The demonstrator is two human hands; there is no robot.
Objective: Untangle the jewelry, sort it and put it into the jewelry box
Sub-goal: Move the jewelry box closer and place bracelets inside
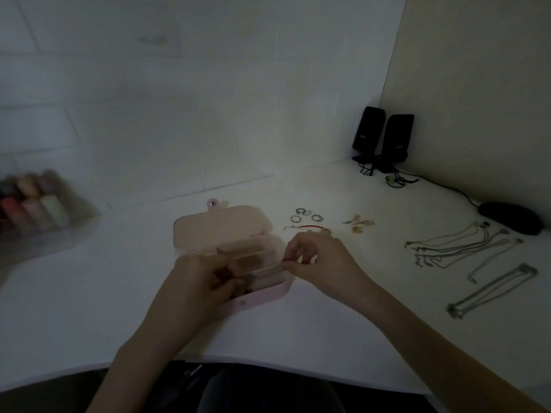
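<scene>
A pink jewelry box [262, 293] lies open on the white table, its lid [220, 228] tilted back. My left hand [202, 278] is over the box's left compartments, fingers curled on something small that I cannot make out. My right hand [316, 257] pinches the right end of a thin clear divider [268, 268] across the box. Behind the box lie several rings [304, 215], a red-corded bracelet [310, 228] and gold earrings [357, 223]. Several chains [456, 248] and a longer folded chain [492, 289] are laid out at the right.
Two black speakers [383, 138] stand in the back right corner with cables trailing to a black mouse [511, 217]. A clear case of coloured bottles [32, 207] sits at the left, blurred. The table's curved front edge [268, 357] runs just below my forearms.
</scene>
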